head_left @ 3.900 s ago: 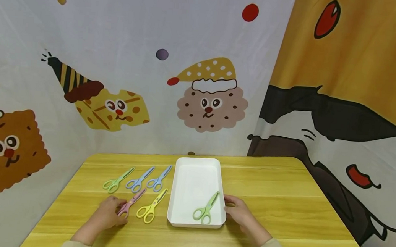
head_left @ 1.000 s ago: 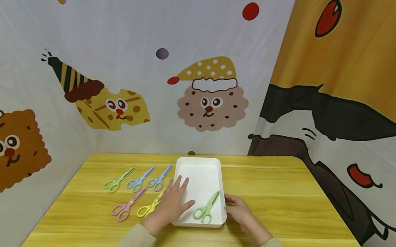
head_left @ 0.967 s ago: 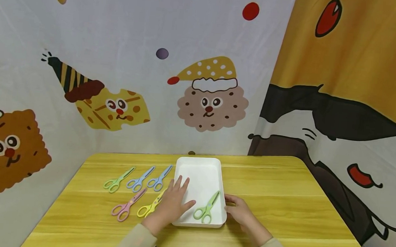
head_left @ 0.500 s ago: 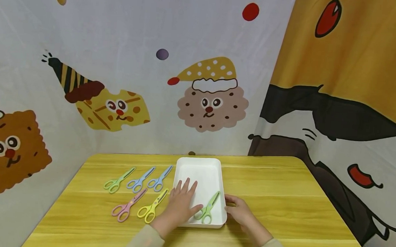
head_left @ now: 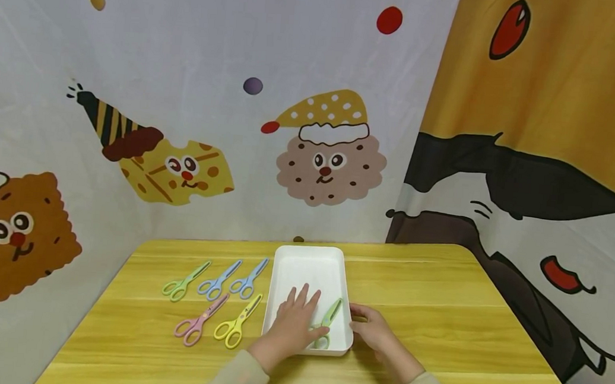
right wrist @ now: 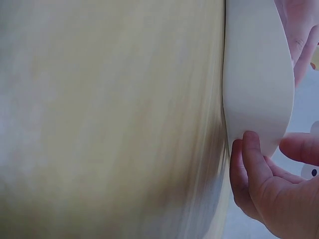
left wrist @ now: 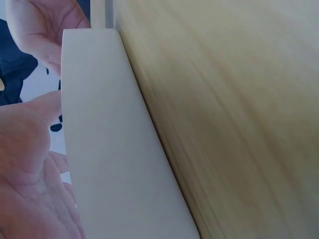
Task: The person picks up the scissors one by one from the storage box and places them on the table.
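My left hand (head_left: pixel 294 325) is spread, palm down, over the near part of a shallow white tray (head_left: pixel 302 263). Its thumb side partly covers a pair of green scissors (head_left: pixel 329 318) lying in the tray. No grip on the scissors shows. Along the tray's right side, my right hand (head_left: pixel 375 330) holds the wall from outside. The right wrist view has bent fingers (right wrist: pixel 251 154) against that wall, with the thumb at the rim. In the left wrist view, the left palm (left wrist: pixel 30 169) appears beyond the tray's outer wall (left wrist: pixel 109 129).
Left of the tray lie a pink pair of scissors (head_left: pixel 199 321), a yellow pair (head_left: pixel 237 322), two blue pairs (head_left: pixel 218 281) and another green pair (head_left: pixel 186 281). The wooden table (head_left: pixel 439 296) ends against a printed cloth (head_left: pixel 216 43).
My left hand left the pink scissors on the table and came over the tray. During the last second it has slid right, partly covering the green scissors. My right hand stays put.
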A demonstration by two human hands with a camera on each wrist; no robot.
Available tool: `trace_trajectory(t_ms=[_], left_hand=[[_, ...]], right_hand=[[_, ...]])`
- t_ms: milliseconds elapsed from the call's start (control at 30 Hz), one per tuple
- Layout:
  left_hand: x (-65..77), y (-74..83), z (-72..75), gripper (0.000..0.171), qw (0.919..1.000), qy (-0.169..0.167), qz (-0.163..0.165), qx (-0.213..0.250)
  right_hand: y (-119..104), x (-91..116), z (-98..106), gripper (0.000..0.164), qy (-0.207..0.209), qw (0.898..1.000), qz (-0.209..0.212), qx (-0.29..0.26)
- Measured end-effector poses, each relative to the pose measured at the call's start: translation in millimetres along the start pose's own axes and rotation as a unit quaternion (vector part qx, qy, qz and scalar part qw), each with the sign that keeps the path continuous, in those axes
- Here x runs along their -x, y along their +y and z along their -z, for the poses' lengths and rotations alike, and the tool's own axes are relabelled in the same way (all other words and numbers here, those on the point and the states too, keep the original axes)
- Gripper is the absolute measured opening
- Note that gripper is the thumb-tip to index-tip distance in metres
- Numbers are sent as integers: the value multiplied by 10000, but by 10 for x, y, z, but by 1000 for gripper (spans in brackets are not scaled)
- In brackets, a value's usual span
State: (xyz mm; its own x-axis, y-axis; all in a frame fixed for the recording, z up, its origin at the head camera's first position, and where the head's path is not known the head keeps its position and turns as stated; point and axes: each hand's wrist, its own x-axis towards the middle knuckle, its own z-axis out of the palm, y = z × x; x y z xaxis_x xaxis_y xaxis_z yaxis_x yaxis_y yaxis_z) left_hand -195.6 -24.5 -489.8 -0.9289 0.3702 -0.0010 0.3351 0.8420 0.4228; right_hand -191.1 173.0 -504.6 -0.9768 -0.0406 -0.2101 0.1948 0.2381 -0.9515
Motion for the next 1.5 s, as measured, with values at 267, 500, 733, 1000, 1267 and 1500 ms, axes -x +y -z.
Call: trace_trajectory(t_ms=[267,500,733,1000,1267,1500], left_hand=[[-41,118,-59,80,9994,-65,346,-40],[-59,203,-101,83,9964,49,844,-25],[-81,257,-141,73,9938,83,1099,151],[-82,322,-130,70,9922,39,1230,208],[-97,353,-126,66,9936,45,1124,142],[-111,316,-103,60,9931,-111,1164,62]], right_hand=[[8,1,3,42,42,10000,30,-11],[15,-10,12,42,0,9999,84,130],[15,-3,19,41,45,9998,135,138],[7,3,8,41,72,9998,124,96],[14,-1,9,42,88,9999,142,38],[19,-11,11,42,58,9999,120,67]])
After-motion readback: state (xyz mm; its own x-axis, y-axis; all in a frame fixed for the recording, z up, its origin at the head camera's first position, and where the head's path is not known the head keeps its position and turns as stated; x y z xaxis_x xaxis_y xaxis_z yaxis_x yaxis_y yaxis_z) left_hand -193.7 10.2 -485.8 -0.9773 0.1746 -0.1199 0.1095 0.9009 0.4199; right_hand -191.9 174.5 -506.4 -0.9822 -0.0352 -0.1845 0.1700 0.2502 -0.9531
